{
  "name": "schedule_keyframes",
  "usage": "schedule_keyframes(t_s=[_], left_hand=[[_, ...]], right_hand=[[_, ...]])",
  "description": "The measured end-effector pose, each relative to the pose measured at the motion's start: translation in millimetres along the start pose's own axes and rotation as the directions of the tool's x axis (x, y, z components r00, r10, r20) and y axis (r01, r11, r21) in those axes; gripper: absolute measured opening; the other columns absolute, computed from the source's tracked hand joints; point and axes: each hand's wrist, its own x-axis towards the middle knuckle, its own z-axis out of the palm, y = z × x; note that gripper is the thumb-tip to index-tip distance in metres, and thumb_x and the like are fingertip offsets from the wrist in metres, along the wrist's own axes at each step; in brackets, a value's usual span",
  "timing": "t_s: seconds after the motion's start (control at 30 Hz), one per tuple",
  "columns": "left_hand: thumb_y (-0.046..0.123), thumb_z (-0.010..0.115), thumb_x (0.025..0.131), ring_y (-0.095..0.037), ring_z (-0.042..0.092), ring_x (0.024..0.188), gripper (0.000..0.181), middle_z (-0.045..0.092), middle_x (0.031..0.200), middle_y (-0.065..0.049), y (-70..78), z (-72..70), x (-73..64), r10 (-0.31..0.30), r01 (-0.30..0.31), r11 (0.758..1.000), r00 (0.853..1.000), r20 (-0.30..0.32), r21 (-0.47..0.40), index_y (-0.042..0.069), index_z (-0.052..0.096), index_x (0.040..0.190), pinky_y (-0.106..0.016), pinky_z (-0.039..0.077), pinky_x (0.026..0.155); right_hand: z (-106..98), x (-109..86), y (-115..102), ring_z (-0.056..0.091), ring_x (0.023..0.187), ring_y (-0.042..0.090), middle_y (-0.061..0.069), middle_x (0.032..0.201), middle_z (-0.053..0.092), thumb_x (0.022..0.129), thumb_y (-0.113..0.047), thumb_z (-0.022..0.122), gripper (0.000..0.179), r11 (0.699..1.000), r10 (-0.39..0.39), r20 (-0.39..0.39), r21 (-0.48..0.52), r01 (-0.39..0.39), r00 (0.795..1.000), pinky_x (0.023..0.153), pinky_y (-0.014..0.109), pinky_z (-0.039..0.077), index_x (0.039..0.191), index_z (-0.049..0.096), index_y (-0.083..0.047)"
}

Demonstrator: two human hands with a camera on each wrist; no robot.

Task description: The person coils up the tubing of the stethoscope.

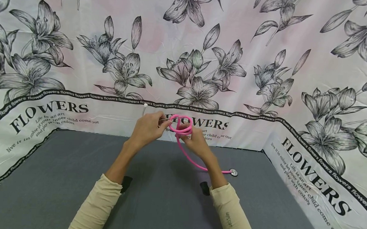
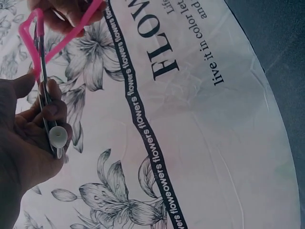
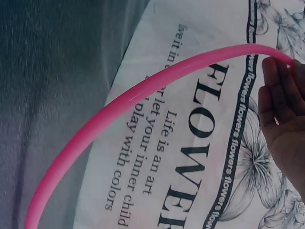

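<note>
- Grey cloth covers the table [image 1: 60,177], and a pale backdrop [image 1: 236,24] printed with black lilies and the word FLOWERS rises behind it and along both sides.
- Above the far part of the table, the left hand [image 1: 146,128] has its fingers curled round the thin metal tubes [image 2: 44,90] of a pink stethoscope [image 1: 180,126]; thumb and fingertips pinch them together.
- From the left wrist view, a white eartip [image 2: 58,136] sits against that hand's fingers, with the metal running up into the pink tubing [image 2: 29,33].
- A second white eartip [image 1: 145,105] pokes up just above the left hand's knuckles in the head view.
- Close beside it, the right hand [image 1: 194,140] is closed on the coiled tubing, its fingers curled round the lower side of the loop.
- In the right wrist view only the fingers [image 3: 279,102] show, lying side by side at the frame's edge with the tubing passing just over their tips.
- That loop stands between the two hands, lifted clear of the table.
- From the loop, one length of tubing hangs down past the right wrist and runs across the grey cloth.
- It ends at the round metal chest piece [image 1: 233,172], which lies flat on the table, to the right of the right forearm.
- Both forearms wear cream sleeves [image 1: 96,206], and a dark strap shows at each wrist.
</note>
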Motion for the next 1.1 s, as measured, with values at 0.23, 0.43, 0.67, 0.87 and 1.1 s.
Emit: schedule_keyframes(t_s=[0.23,0.43,0.67,0.87,1.1], left_hand=[[0.028,0.069,0.101,-0.022,0.061,0.063,0.025,0.072,0.079,-0.012,1.1,2.2,-0.8,-0.068,0.064,0.996,0.995,-0.071,-0.055,0.003,0.069,0.097,-0.034,0.046,0.058],[0.03,0.069,0.101,-0.021,0.059,0.061,0.029,0.073,0.078,-0.013,3.8,4.1,-1.3,-0.2,0.189,0.978,0.97,-0.14,-0.088,0.001,0.07,0.1,-0.03,0.04,0.056],[0.029,0.068,0.102,-0.025,0.063,0.061,0.031,0.075,0.08,-0.016,6.5,6.5,-2.8,-0.221,0.217,0.975,0.958,-0.182,-0.043,-0.001,0.071,0.104,-0.03,0.041,0.053],[0.029,0.069,0.102,-0.027,0.061,0.056,0.03,0.073,0.074,-0.015,6.5,8.6,-3.4,-0.193,0.209,0.977,0.946,-0.26,0.036,-0.001,0.071,0.098,-0.031,0.039,0.05],[0.027,0.071,0.101,-0.027,0.058,0.054,0.028,0.069,0.067,-0.013,6.6,10.1,-2.5,-0.147,0.193,0.974,0.937,-0.316,0.12,0.0,0.07,0.092,-0.032,0.039,0.049]], right_hand=[[9,-1.8,-6,0.077,0.092,0.012,0.025,0.099,0.079,0.102,-0.004,0.064,0.021,0.954,0.074,0.09,0.284,-0.096,0.993,0.086,0.023,0.059,0.116,0.072,0.009],[17,-1.8,-17,0.075,0.087,0.003,0.032,0.101,0.075,0.102,-0.002,0.063,0.024,0.862,0.116,0.153,0.475,-0.175,0.981,0.089,0.029,0.062,0.12,0.068,0.013],[27,-1.6,-25,0.075,0.089,0.006,0.0,0.094,0.079,0.103,-0.003,0.062,0.024,0.769,0.159,0.205,0.588,-0.251,0.966,0.092,0.029,0.061,0.12,0.067,0.013],[25,-1.7,-35,0.075,0.089,0.008,-0.002,0.094,0.079,0.096,-0.004,0.071,0.028,0.782,0.207,0.263,0.535,-0.321,0.942,0.088,0.03,0.061,0.122,0.069,0.008],[3,-2.7,-55,0.071,0.082,0.005,0.014,0.094,0.078,0.088,-0.006,0.082,0.048,0.96,0.1,0.4,0.203,-0.195,0.911,0.084,0.024,0.06,0.132,0.066,0.002]])
